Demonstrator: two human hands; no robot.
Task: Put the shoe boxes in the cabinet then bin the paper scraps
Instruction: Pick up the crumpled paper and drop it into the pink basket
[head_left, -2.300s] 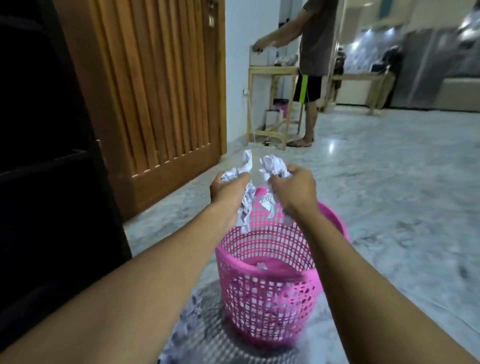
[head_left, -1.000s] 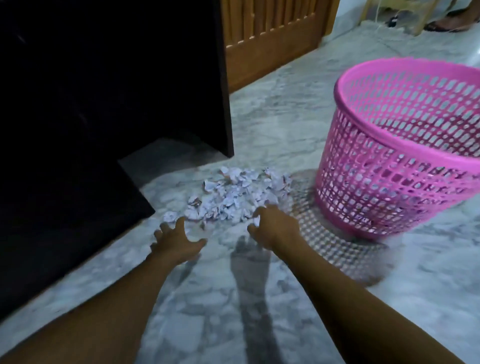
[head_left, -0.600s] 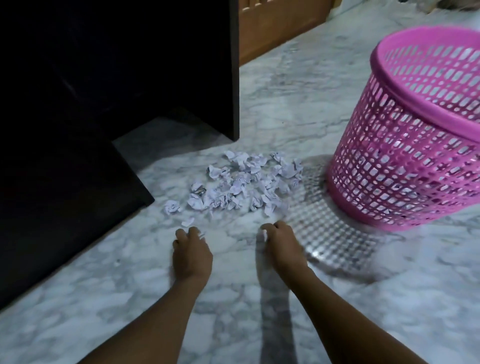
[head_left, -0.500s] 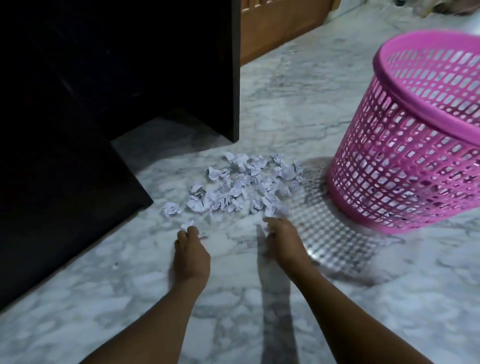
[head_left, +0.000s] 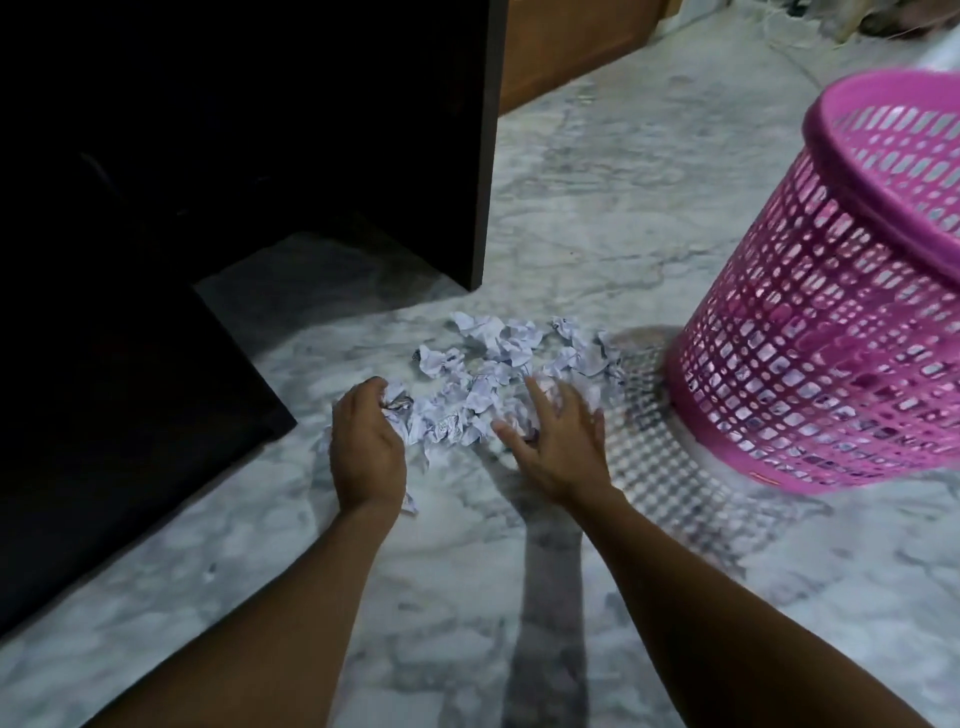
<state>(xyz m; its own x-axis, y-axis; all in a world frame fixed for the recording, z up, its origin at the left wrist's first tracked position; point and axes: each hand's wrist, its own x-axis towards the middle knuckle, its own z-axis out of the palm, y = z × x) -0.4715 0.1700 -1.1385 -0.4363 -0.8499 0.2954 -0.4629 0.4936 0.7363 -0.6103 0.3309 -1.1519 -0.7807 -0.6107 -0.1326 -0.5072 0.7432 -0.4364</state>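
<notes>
The paper scraps (head_left: 493, 374) lie in a loose heap of crumpled white bits on the marble floor (head_left: 597, 218), between the dark cabinet (head_left: 234, 130) on the left and the pink bin (head_left: 831, 338) on the right. The heap's right edge comes close to the foot of the bin, where the mesh wall throws a checkered shadow on the stone.

The left hand (head_left: 366, 447) sits at the heap's left end, its fingers (head_left: 371, 389) curled inward around a few scraps — how tightly it grips them I cannot tell. One small scrap shows on the floor just beside its wrist. The right hand (head_left: 558, 441) is over the near right part of the heap with its fingers (head_left: 535, 395) spread wide, palm down, holding nothing; it is blurred. Both bare forearms reach in from the lower edge of the view.

The bin stands upright, and pale scraps show through its lattice near the bottom. Behind the cabinet — at the top of the view — runs a wooden door (head_left: 571, 41)
</notes>
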